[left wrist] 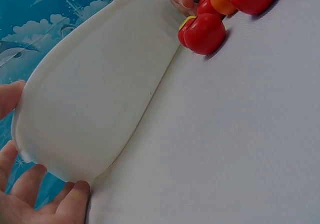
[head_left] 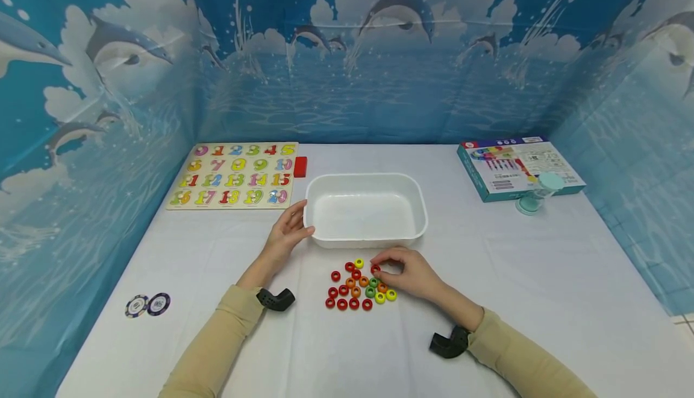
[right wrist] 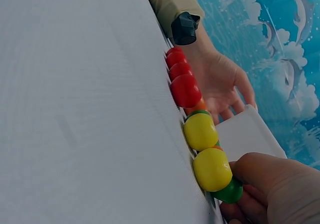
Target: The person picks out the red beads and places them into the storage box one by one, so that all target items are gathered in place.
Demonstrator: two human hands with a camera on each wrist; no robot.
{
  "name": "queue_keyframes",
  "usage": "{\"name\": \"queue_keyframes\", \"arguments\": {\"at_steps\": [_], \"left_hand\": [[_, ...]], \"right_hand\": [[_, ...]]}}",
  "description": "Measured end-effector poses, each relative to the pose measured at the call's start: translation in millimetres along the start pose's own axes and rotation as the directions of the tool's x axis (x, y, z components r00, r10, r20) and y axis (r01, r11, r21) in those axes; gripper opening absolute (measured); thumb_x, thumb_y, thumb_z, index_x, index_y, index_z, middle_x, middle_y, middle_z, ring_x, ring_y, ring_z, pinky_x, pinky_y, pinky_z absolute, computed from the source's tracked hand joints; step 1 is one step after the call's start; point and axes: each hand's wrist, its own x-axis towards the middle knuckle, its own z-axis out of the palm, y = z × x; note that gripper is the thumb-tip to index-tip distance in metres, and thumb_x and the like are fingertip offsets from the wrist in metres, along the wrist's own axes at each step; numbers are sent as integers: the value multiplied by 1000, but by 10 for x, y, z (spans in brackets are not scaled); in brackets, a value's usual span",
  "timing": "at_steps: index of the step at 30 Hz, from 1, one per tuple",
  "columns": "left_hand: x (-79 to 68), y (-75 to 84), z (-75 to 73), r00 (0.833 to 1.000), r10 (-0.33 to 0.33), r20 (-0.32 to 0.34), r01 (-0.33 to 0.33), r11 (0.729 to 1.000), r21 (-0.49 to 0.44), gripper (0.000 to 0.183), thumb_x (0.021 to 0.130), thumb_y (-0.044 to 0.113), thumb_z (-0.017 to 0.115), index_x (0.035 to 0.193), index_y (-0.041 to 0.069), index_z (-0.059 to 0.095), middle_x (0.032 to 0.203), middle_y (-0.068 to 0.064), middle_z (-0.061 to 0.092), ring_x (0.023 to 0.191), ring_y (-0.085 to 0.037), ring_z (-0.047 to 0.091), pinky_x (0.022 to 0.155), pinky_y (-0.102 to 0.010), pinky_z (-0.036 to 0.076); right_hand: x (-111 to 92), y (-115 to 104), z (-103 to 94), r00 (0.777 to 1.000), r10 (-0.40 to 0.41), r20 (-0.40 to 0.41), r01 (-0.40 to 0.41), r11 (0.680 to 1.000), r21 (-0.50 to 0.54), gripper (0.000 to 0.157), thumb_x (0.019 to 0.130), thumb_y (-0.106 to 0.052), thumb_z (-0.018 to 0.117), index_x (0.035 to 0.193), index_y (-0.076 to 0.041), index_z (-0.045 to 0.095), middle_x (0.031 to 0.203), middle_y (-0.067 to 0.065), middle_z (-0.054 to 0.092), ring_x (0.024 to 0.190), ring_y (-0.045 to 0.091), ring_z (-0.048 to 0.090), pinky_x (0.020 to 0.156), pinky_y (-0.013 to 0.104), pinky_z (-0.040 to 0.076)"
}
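Observation:
A white plastic tub (head_left: 366,244) stands at the middle of the table. My left hand (head_left: 285,232) holds its left end, thumb by the near corner and fingers along the end wall; in the left wrist view, fingertips (left wrist: 77,189) touch the tub's side. In front of the tub lies a cluster of ring-shaped beads in red, orange, yellow and green. My right hand (head_left: 408,271) pinches a red bead (head_left: 375,270) between thumb and fingers at the cluster's right side. In the right wrist view, yellow beads (right wrist: 212,170) and a green bead (right wrist: 230,191) partly hide the fingertips.
At the back left lies a wooden number board (head_left: 238,175) with a red block (head_left: 300,167) beside it. A boxed toy set (head_left: 520,166) and a clear container with pale green ends (head_left: 539,193) sit back right. Two poker chips (head_left: 147,305) lie front left. Dolphin-print curtains surround the table.

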Motion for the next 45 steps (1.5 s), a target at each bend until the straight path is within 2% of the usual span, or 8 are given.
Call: {"name": "queue_keyframes", "arguments": {"at_steps": [5, 11, 15, 19, 25, 30, 39, 45], "left_hand": [[-4, 25, 1, 1000, -10, -13, 10, 1000, 2, 65, 83, 7, 61, 139, 9, 27, 145, -8, 23, 130, -22, 24, 102, -31, 28], [39, -132, -72, 999, -4, -35, 4, 1000, -5, 65, 82, 10, 64, 138, 14, 31, 143, -3, 28, 129, -18, 28, 102, -34, 28], [55, -169, -99, 999, 4, -44, -4, 1000, 0, 63, 81, 12, 65, 135, 21, 35, 141, 3, 33, 127, -14, 32, 101, -31, 31], [73, -168, -96, 999, 10, -50, -10, 1000, 2, 62, 79, 15, 68, 132, 24, 39, 139, 5, 36, 125, -13, 35, 100, -30, 33], [70, -168, -95, 999, -13, -45, 12, 1000, -16, 63, 79, 15, 68, 133, 22, 38, 140, 3, 35, 126, -15, 32, 102, -36, 29], [58, -183, -97, 999, -17, -44, 17, 1000, -17, 63, 80, 12, 66, 135, 20, 36, 141, 1, 33, 127, -16, 31, 102, -37, 29], [68, -177, -71, 1000, 18, -24, -19, 1000, -25, 66, 81, 9, 64, 138, 10, 30, 142, -9, 30, 128, -22, 30, 100, -35, 31], [83, -187, -68, 1000, 14, -11, -14, 1000, -21, 67, 81, 11, 65, 138, 10, 29, 142, -10, 30, 128, -22, 29, 100, -35, 32]], "right_hand": [[23, -73, -50, 1000, -25, 1, 25, 998, -49, 21, 75, -22, 71, 95, -18, 67, 92, -14, 59, 86, 8, 54, 74, 26, 48], [124, -466, -354, 980, -184, 81, 188, 981, -45, 22, 80, -20, 67, 101, -17, 64, 96, -12, 61, 84, 12, 57, 72, 30, 51], [431, -781, -654, 958, -269, 98, 271, 962, -11, 25, 80, -16, 67, 104, -17, 63, 98, -8, 61, 85, 14, 57, 72, 30, 51], [913, -916, -832, 950, -288, 119, 290, 957, 2, 24, 80, -17, 67, 104, -14, 64, 98, -4, 62, 85, 14, 58, 74, 28, 50], [1618, -686, -647, 949, -126, 291, 119, 992, 41, 26, 80, -20, 67, 103, -9, 65, 96, -2, 63, 85, 9, 59, 77, 26, 50], [1969, -371, -340, 894, 42, 447, -50, 999, 6, 30, 79, -16, 68, 105, -3, 64, 94, -1, 64, 85, 11, 59, 77, 23, 50], [2158, -149, -79, 824, 241, 513, -246, 967, -60, 24, 77, -11, 69, 101, -6, 65, 90, 1, 65, 78, 16, 60, 69, 25, 52], [2143, -73, -2, 809, 314, 497, -301, 947, -108, 24, 76, -16, 72, 98, -11, 65, 88, 0, 64, 75, 15, 59, 67, 24, 51]]}}
